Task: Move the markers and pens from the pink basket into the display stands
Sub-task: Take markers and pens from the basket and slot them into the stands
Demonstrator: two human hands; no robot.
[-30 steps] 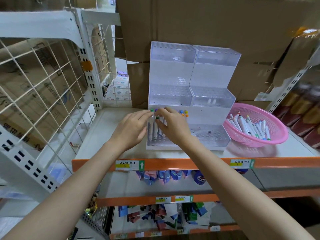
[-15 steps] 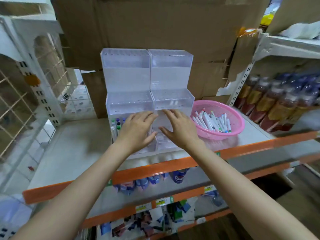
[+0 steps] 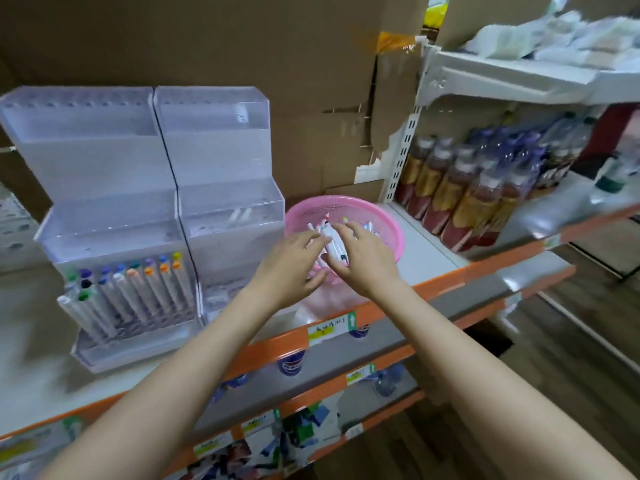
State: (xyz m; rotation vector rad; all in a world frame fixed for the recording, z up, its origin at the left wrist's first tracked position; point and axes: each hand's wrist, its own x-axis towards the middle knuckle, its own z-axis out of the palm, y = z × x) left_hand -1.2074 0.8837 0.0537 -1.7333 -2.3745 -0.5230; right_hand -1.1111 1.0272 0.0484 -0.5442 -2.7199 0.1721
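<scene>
Both hands swung from the clear tiered acrylic display stands (image 3: 214, 161) to the round pink plastic basket (image 3: 346, 202), left hand (image 3: 291, 265) and right hand (image 3: 363, 261) close together, fingers spread and gripping nothing yet, over its white-barrelled markers (image 3: 334, 244), so another batch looked due.

Both my bare forearms stretch forward and off to the right, nearly side by side. My left hand (image 3: 289, 268) and my right hand (image 3: 363, 259) lie palm down, fingers loosely spread, fingertips close together.

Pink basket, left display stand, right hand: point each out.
pink basket (image 3: 346, 200), head view, far rim.
left display stand (image 3: 97, 164), head view, top tier's front wall.
right hand (image 3: 367, 265), head view, back of hand.
</scene>
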